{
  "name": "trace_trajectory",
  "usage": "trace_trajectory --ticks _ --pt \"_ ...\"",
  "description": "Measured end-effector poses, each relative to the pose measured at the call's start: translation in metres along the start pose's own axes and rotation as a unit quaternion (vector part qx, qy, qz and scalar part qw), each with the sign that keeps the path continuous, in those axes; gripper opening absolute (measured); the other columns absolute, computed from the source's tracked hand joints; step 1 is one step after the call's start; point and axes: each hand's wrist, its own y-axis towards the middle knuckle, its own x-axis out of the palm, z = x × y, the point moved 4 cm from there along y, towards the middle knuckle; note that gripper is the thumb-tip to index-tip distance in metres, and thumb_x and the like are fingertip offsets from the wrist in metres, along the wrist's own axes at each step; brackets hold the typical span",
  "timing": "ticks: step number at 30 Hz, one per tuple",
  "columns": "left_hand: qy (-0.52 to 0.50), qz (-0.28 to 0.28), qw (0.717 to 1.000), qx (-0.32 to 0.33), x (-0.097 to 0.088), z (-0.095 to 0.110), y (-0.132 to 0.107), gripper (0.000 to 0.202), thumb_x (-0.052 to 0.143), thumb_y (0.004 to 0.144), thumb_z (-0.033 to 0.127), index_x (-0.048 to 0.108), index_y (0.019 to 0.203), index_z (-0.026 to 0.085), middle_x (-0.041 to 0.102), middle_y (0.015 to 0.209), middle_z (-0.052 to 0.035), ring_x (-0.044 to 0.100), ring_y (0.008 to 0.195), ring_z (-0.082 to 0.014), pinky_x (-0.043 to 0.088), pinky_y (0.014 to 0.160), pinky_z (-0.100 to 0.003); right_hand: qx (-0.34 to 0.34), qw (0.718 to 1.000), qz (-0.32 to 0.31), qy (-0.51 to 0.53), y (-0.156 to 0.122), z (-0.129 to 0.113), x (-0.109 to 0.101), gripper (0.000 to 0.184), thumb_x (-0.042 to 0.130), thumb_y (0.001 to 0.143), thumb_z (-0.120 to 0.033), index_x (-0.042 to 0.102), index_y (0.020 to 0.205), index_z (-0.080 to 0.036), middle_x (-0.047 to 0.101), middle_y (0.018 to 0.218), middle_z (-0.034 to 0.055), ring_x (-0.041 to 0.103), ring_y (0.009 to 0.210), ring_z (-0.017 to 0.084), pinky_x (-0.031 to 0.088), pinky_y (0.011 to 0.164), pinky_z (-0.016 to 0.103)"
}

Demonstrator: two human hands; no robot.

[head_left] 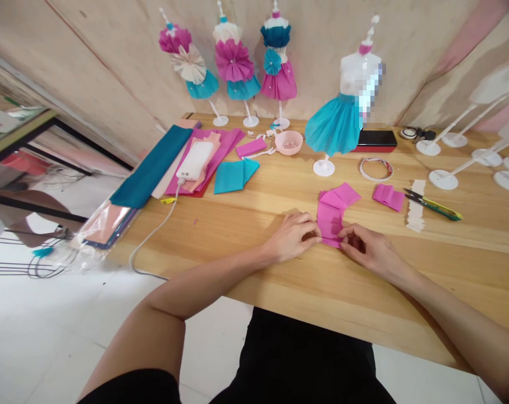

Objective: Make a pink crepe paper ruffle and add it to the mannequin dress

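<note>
A strip of magenta crepe paper (330, 219) lies on the wooden table, its near end folded over in a narrow band. Gripping the left corner of that fold is my left hand (294, 235), thumb and fingers pinched together. My right hand (370, 249) pinches the right corner in the same way. The far end of the strip is bent over to the right. Just right of it rests a smaller folded magenta piece (388, 197). Beyond the strip stands a white dress form (359, 73) with a turquoise pleated paper skirt (335, 124).
Green-handled thread snips (439, 206) lie across a cream paper strip (416, 210) at the right. A tape roll (376, 169), a pink bowl (288, 143) and turquoise paper (229, 177) sit farther back. A white power bank (196, 160) with a cable rests on stacked paper at left.
</note>
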Motion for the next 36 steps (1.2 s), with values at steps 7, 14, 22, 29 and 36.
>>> trace_trajectory --ticks 7,14,22,29,36 --pt "-0.004 0.001 1.000 0.006 0.0006 0.0006 -0.0001 0.019 0.054 0.090 0.038 0.066 0.091 0.023 0.059 0.097 -0.0023 0.053 0.099 -0.0173 0.036 0.093 -0.036 0.025 1.000 -0.001 0.012 0.0017 0.0028 -0.0013 0.014 0.056 0.087 -0.035 0.058 0.097 -0.025 0.059 0.072 -0.0036 0.052 0.061 0.013 0.040 0.059 0.026" --pt "0.048 -0.008 0.999 -0.002 0.0003 0.0026 -0.0001 0.017 0.056 0.089 0.038 0.064 0.090 0.023 0.059 0.096 -0.0023 0.050 0.100 -0.0191 0.034 0.094 -0.037 0.007 1.000 -0.002 0.015 0.0015 -0.0001 -0.0037 0.009 0.056 0.087 -0.032 0.060 0.089 -0.025 0.062 0.076 -0.0028 0.053 0.063 0.013 0.041 0.061 0.027" --pt "0.061 -0.010 0.998 -0.010 0.0002 0.0054 0.0005 0.016 0.056 0.088 0.036 0.063 0.088 0.022 0.058 0.096 -0.0024 0.049 0.100 -0.0198 0.035 0.092 -0.038 -0.014 0.999 0.028 -0.012 0.0010 -0.0043 -0.0024 0.014 0.052 0.087 -0.033 0.062 0.084 -0.024 0.063 0.073 -0.0015 0.052 0.058 0.013 0.041 0.057 0.028" --pt "0.060 -0.002 0.998 -0.023 0.0017 0.0037 0.0031 0.018 0.056 0.087 0.038 0.062 0.086 0.021 0.058 0.095 -0.0021 0.050 0.099 -0.0196 0.035 0.093 -0.038 -0.017 0.999 0.022 -0.024 0.0014 -0.0014 -0.0011 0.009 0.054 0.087 -0.029 0.061 0.086 -0.024 0.060 0.072 -0.0025 0.052 0.060 0.013 0.040 0.058 0.027" --pt "0.056 0.014 0.998 -0.033 0.0046 0.0063 0.0027 0.013 0.054 0.089 0.033 0.059 0.088 0.021 0.058 0.096 -0.0022 0.052 0.097 -0.0181 0.037 0.089 -0.037 -0.044 0.998 0.020 -0.026 0.0017 0.0015 -0.0011 0.010 0.051 0.089 -0.027 0.059 0.088 -0.023 0.061 0.078 0.0003 0.053 0.061 0.013 0.041 0.059 0.028"
